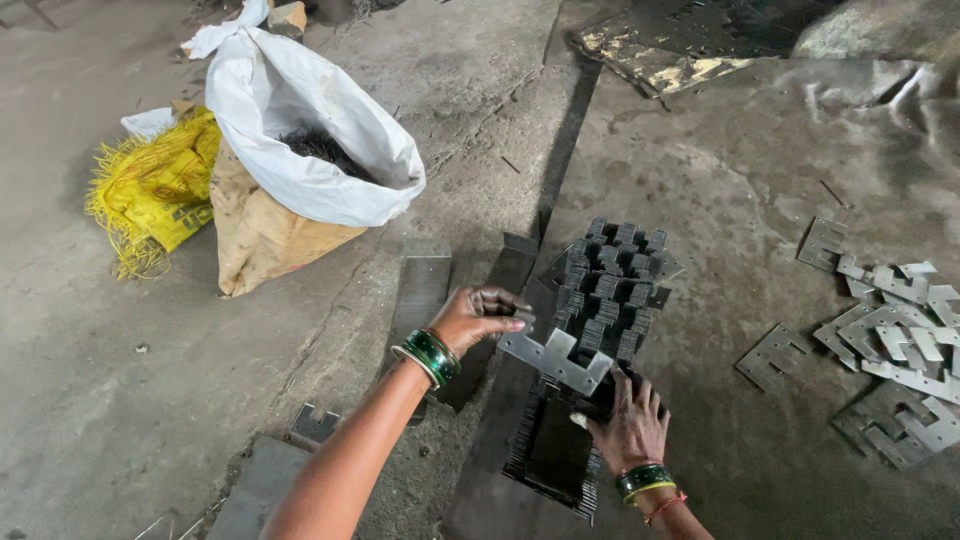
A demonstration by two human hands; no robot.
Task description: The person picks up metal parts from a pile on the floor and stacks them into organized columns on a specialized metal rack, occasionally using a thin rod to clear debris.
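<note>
1. Our left hand [478,318] pinches one end of a flat, notched metal plate [556,358], fingers closed on its edge.
2. The plate lies tilted across the near end of a long stack of metal plates [610,290], which stand on edge in tight dark rows on the concrete floor [120,400].
3. Our right hand [630,425] rests palm down on the near part of that stack, fingers spread and pressed onto the plates just below the held plate; it grips nothing that we can see.
4. Both wrists carry green bangles [432,356].
5. Toward the right edge of the floor lies a loose heap of plates [895,340], flat and overlapping, well apart from the stack.
6. Toward the far left corner stands an open sack [300,150] with a white lining, dark scrap inside.
7. A yellow woven bag [155,190] lies just beside the sack on its left.
8. A grey sheet [760,160] covers the floor under the stack and the loose heap.
</note>
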